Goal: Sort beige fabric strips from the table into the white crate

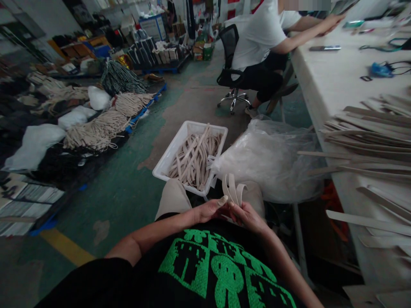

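now — beige strips (233,189) looping up from right hand (248,214), pinched at base — left hand (208,210) alongside, grip unclear

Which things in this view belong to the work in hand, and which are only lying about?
Seem to belong:
bent pale strips at the left hand and right hand
white crate of similar strips
perhaps the strip pile on the table

Seem only lying about:
clear plastic bag beside the crate
blue item on the table

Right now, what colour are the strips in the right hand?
The strips look beige: head view.
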{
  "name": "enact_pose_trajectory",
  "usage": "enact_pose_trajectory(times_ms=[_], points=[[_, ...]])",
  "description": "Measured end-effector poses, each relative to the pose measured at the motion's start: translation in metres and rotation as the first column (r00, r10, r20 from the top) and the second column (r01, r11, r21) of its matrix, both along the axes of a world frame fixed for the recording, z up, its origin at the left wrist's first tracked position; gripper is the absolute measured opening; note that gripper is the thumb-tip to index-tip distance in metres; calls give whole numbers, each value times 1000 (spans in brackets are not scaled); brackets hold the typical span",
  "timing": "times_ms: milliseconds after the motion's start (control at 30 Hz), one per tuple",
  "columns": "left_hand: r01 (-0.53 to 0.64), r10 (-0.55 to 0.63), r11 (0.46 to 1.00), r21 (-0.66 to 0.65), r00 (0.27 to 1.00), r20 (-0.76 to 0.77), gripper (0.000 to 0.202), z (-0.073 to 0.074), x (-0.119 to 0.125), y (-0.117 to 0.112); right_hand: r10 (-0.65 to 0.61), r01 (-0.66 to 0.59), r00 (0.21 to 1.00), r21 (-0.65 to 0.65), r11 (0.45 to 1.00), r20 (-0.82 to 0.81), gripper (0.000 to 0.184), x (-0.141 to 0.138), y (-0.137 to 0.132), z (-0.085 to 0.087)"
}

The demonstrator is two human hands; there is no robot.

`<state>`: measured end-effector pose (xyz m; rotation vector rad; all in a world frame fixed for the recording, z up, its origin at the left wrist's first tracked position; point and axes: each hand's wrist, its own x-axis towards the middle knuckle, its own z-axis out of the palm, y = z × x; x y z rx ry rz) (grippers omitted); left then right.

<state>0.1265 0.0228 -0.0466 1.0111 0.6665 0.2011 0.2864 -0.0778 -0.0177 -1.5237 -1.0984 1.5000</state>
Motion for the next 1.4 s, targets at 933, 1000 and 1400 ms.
enact_pose_trajectory(times_ms=[933, 1000, 1400], points=[[-200, 261, 903, -381, 958, 115, 48, 19, 45, 64, 104, -107, 989, -28, 994, -109, 66, -4, 25, -17], [-293, 360, 811, -506, 932, 36, 33, 14, 49, 72, 66, -73, 989, -49, 996, -136, 68, -4, 21, -17], [-285, 478, 750, -597, 857, 191, 41, 38, 42, 97, 107, -133, 954, -77, 988, -279, 64, 3, 15, -23]])
